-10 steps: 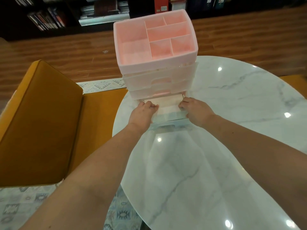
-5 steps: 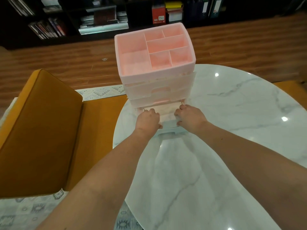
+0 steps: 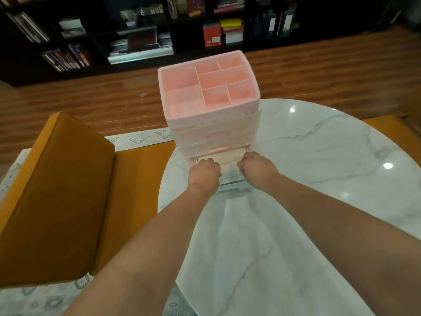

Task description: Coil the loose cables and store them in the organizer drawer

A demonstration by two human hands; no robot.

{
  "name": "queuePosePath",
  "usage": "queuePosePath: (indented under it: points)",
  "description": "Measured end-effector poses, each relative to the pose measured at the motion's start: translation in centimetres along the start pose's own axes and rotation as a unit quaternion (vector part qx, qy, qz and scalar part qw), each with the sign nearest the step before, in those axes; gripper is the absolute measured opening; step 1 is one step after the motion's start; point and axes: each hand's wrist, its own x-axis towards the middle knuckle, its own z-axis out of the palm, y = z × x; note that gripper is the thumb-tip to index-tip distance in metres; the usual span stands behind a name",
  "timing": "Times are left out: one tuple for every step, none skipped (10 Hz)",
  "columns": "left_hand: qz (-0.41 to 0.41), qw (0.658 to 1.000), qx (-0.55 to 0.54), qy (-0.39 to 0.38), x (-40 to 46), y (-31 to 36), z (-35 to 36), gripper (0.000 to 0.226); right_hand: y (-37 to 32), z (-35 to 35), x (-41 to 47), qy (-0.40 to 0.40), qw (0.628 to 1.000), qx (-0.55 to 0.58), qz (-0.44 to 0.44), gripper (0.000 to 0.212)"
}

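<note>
A pink organizer (image 3: 211, 116) with an open compartment tray on top and clear drawers below stands at the far left of the marble table (image 3: 319, 190). Its bottom drawer (image 3: 230, 180) is pulled out toward me. My left hand (image 3: 205, 172) and my right hand (image 3: 257, 169) sit knuckles-up on the drawer, side by side, with their fingers curled down over it and into it. The fingertips are hidden. No cable shows anywhere; the bare strip of drawer floor between my hands is pale.
An orange padded bench (image 3: 63, 190) stands left of the table, its seat reaching the table's edge. A patterned rug (image 3: 136, 139) lies beneath. Wooden floor and dark bookshelves (image 3: 141, 42) fill the background. The table's near and right parts are bare marble.
My hands have drawn closer together on the drawer, from its side edges toward its middle. The view has tilted upward, so more of the bookshelves shows.
</note>
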Motion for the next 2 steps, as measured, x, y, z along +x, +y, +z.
queuePosePath:
  points:
    - [-0.006, 1.000, -0.006, -0.001, -0.09, 0.29, -0.21, 0.031, 0.35, -0.26, -0.23, 0.000, 0.998, 0.066, 0.013, 0.024]
    - [-0.010, 0.999, -0.005, -0.032, 0.23, 0.64, -0.76, 0.034, 1.01, -0.43, -0.69, -0.011, 0.992, 0.115, 0.053, 0.028]
